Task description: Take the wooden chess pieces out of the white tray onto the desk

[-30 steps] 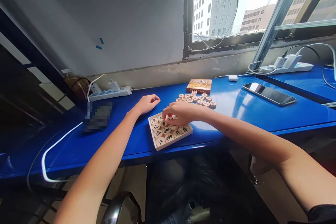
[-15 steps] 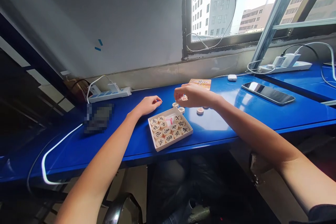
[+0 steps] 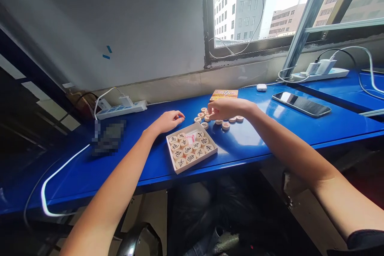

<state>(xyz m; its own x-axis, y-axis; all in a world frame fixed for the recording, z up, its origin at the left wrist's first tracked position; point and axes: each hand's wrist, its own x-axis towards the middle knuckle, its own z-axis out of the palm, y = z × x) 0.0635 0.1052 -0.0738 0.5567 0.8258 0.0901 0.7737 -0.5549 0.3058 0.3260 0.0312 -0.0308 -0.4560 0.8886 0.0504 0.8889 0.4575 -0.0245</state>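
Note:
My left hand (image 3: pixel 168 121) rests on the blue table just beyond the box's left corner, fingers loosely bent, thumb a little apart, holding nothing. A shallow open box (image 3: pixel 195 163) holds rows of round wooden Chinese chess pieces (image 3: pixel 187 151) with black characters. Its far middle part shows a white and red bottom. My right hand (image 3: pixel 228 109) is over loose chess pieces (image 3: pixel 226 126), several with red characters, fingers curled downward and closed. Its fingertips are partly hidden, so I cannot make out what is in them. Behind it lies a printed box lid (image 3: pixel 224 95).
A smartphone (image 3: pixel 301 104) and a small white case (image 3: pixel 261 87) lie at the right. Power strips with plugs stand at the back left (image 3: pixel 121 109) and right (image 3: pixel 324 74). A blurred dark object (image 3: pixel 108 138) is at the left. The table's front edge runs close to the box.
My right hand has shifted slightly right and lower over the loose pieces, uncovering several of them. My left hand stays in place. The view has shifted slightly.

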